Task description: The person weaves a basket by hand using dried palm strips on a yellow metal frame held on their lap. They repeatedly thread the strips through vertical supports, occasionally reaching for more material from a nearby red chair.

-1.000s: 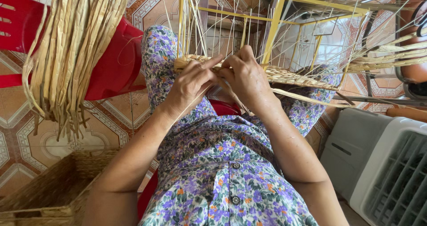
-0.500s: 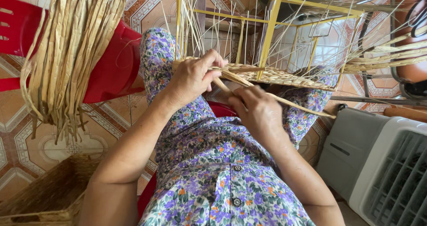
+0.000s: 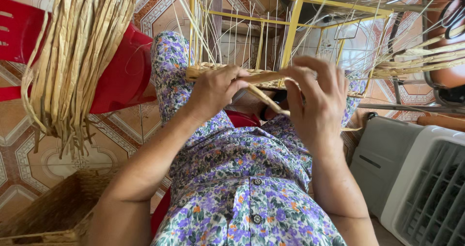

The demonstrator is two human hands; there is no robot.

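a bundle of dried reeds [image 3: 72,62] hangs over a red plastic chair [image 3: 121,76] at the left, with a woven basket [image 3: 53,212] on the tiled floor below it. the left hand [image 3: 215,88] reaches forward from a bent arm, fingers curled shut on the woven rim [image 3: 203,71] at the foot of the yellow wire frame [image 3: 293,28]. just right of it, the right hand [image 3: 317,103] is raised, fingers spread loosely, pinching a flat reed strip [image 3: 266,98] that runs slanting between both hands. a grey fan casing [image 3: 426,188] stands far right.
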